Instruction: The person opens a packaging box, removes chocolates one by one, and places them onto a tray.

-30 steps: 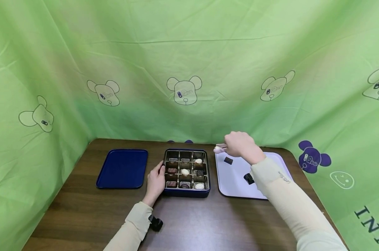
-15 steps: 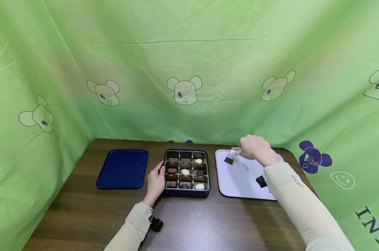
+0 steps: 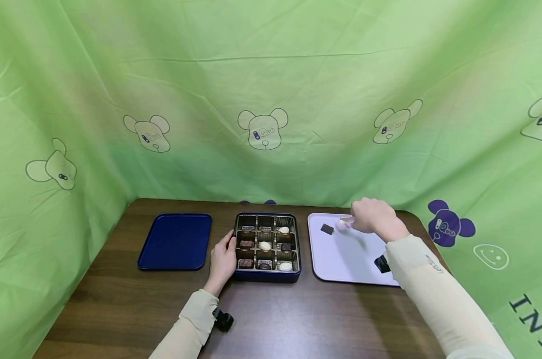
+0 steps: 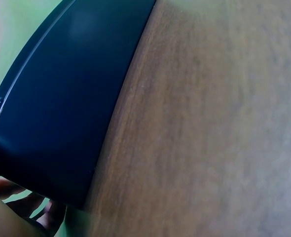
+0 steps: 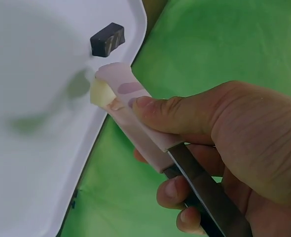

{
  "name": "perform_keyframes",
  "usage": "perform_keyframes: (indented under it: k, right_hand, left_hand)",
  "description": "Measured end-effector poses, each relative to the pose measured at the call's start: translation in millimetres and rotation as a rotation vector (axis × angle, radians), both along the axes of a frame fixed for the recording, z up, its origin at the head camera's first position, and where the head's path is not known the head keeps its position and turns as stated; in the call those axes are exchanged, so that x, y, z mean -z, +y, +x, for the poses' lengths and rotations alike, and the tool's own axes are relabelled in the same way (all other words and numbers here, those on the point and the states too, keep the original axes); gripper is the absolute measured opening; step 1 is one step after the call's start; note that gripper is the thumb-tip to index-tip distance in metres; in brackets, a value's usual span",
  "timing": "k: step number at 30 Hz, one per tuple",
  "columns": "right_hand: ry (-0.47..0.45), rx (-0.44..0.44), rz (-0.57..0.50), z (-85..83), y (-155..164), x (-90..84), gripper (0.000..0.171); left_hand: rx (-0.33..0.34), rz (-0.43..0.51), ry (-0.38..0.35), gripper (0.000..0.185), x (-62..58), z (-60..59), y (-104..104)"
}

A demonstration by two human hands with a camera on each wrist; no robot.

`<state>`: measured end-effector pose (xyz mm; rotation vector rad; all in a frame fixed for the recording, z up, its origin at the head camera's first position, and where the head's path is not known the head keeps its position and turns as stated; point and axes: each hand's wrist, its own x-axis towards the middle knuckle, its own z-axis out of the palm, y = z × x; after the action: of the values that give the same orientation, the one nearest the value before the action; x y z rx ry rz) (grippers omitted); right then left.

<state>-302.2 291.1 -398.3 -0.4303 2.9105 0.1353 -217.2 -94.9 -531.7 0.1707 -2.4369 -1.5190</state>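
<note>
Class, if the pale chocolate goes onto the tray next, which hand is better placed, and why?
Probably the right hand: it grips tongs that pinch the pale chocolate over the tray. The left hand rests against the left side of the box, apart from the tray.

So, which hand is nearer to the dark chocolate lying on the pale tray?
The right hand: it holds tongs over the tray, just right of the dark chocolate. The left hand is farther off, against the left side of the box.
</note>
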Motion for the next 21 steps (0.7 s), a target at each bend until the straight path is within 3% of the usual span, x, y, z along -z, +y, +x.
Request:
perform_keyframes:
  k: [6,12,21]
  right_hand:
    - [-0.029,0.019,-0.01,2.1,-1,4.9,0.02]
    - [-0.045,0.029,-0.007,4.5,-1,10.9,0.028]
    - [-0.026,0.022,0.03,5.3,-5,7.0,0.028]
  left_hand:
    - [0.004,-0.003,0.006,0.037,1.8,-0.2,-1]
    - [0.009,0.006,-0.001,0.037,1.4,1.1,0]
    - [0.005,0.01,0.002,0.037,0.8,-0.4,-1]
